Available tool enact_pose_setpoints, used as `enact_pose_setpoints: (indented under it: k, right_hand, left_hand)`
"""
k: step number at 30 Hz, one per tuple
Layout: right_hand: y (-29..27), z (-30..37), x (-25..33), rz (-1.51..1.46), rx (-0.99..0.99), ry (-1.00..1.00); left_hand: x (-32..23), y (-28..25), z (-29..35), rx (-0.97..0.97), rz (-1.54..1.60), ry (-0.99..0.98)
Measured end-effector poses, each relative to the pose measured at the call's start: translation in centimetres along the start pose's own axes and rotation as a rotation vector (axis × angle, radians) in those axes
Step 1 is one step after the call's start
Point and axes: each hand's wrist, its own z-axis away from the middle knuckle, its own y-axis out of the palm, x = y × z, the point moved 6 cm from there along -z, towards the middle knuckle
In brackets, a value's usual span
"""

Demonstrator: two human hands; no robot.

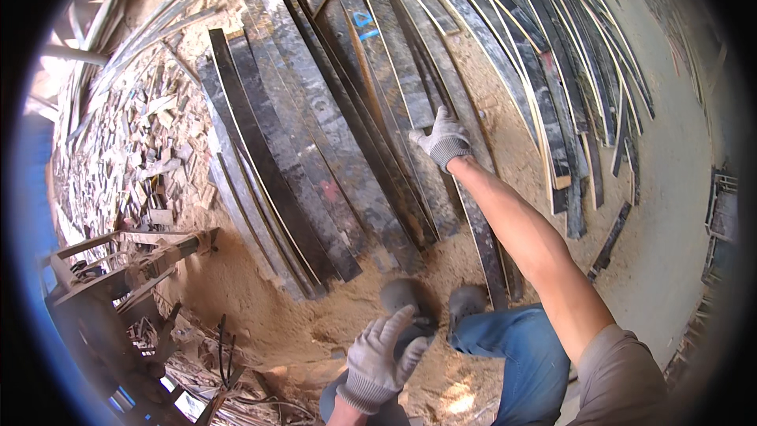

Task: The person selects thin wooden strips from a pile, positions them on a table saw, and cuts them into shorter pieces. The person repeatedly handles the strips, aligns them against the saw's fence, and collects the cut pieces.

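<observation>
Sawdust-covered ground (260, 308) is carrying rows of dark planks (315, 134) as the gloved right hand (444, 139) is closing on one plank's (473, 213) far stretch, best gripped firmly before lifting, while the left hand (380, 359) is hanging spread, empty, near the shoes (410, 300).

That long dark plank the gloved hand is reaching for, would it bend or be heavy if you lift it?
The long dark flat wooden plank under the right hand looks thin and very long, so it would probably sag or flex when lifted at one end. Its length suggests it is awkward and fairly heavy. Sawdust on the ground could make it slide easily when pushed.
</observation>
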Motion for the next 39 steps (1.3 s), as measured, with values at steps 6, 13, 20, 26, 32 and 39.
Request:
enact_pose_setpoints:
  k: [6,13,20,26,32,39]
  right_hand:
    - [2.2,-8.0,6.3,0.185,-0.032,0.035]
    - [5.2,5.3,0.5,-0.108,0.162,0.009]
    - [11.5,9.4,-4.5,0.162,0.148,0.105]
    - [9.2,8.7,-4.9,0.080,0.193,0.027]
    - [-4.1,6.7,-11.6,-0.188,0.207,0.012]
    - [-2.0,6.1,-11.5,-0.278,0.165,0.004]
  left_hand:
    - [0.9,-3.4,-1.3,-0.134,-0.360,0.069]
    - [2.8,-5.7,-3.2,-0.246,-0.314,0.093]
    - [3.6,-5.7,-6.7,-0.290,-0.439,0.187]
    - [4.2,-5.8,-9.0,-0.239,-0.323,0.109]
    - [6.0,-5.6,-8.6,-0.259,-0.408,0.119]
    - [7.4,-5.3,-8.1,-0.247,-0.443,0.055]
